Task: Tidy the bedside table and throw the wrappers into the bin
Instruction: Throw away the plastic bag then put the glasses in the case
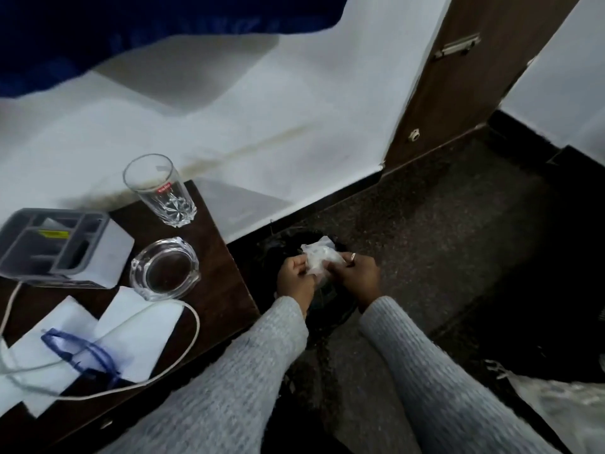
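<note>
Both hands: we are holding one crumpled white wrapper (319,263) between them, low over the floor.
Left hand (294,280): we are pinching the wrapper's left edge, with the fingers curled in toward the thumb.
Right hand (355,276): we are gripping the wrapper's right side, the fingers bent around it and a ring showing on one of them.
Wrapper's place: it is hanging off the table, just above the mouth of the bin (327,299), and we are not yet letting it go.
Bin: it is standing on the speckled floor (425,240), just beside the right edge of the bedside table (226,263) and near the white wall (262,126); its inside is too dark for us to read.
Table top: a clear glass tumbler (160,191) is standing upright at the far corner, a glass ashtray (165,268) is sitting nearer us, and a grey organiser tray (55,244) is lying to their left.
Nearer edge: white papers (137,326) are lying flat, with a white cable (193,326) looping across them and a blue-framed item (78,352), blurred, resting on top.
Sleeves: we are wearing grey knit down to both wrists.
</note>
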